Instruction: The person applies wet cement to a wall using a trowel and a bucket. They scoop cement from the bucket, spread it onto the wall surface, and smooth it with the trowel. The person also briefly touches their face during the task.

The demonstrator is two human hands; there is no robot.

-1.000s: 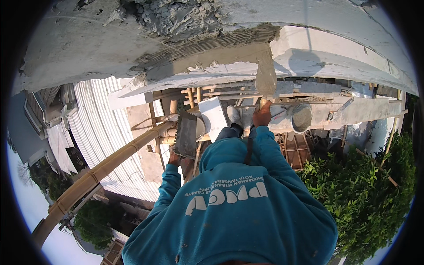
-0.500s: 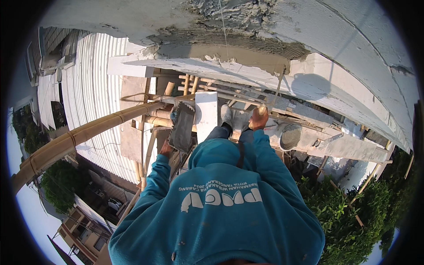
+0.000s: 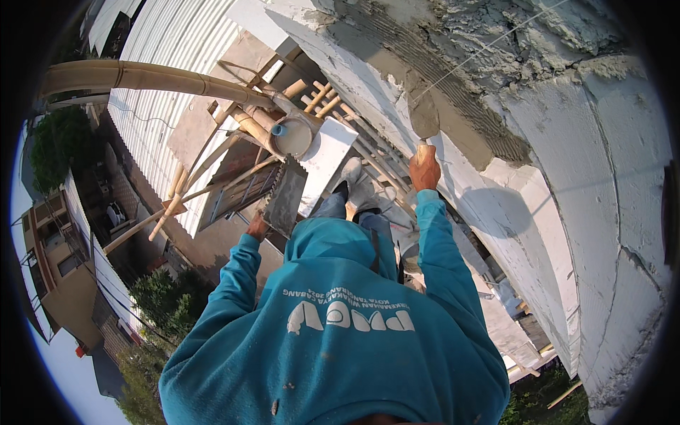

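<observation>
My right hand (image 3: 425, 170) is wrapped round the wooden handle of a trowel (image 3: 426, 119), whose blade lies against wet grey mortar (image 3: 474, 134) on the wall's edge. Combed ridges run through part of that mortar. At my left side, my left hand (image 3: 258, 225) is closed on a grey notched trowel (image 3: 287, 197) with a toothed edge. Its grip is mostly hidden, and the flat plate is smeared with mortar. Beyond the plate, a white block (image 3: 329, 161) lies beside a round bucket (image 3: 303, 140).
A pale block wall (image 3: 602, 177) rises along the right, with a taut string (image 3: 489, 47) crossing it. A thick bamboo pole (image 3: 156, 76) spans the upper left. My shoes (image 3: 348, 173) are on narrow scaffold planks. Corrugated roofing (image 3: 170, 53) and buildings lie far below.
The view has turned toward the wall on the right. My right hand has risen from low by the planks, bringing the trowel against the mortar. The notched trowel in my left hand has tilted.
</observation>
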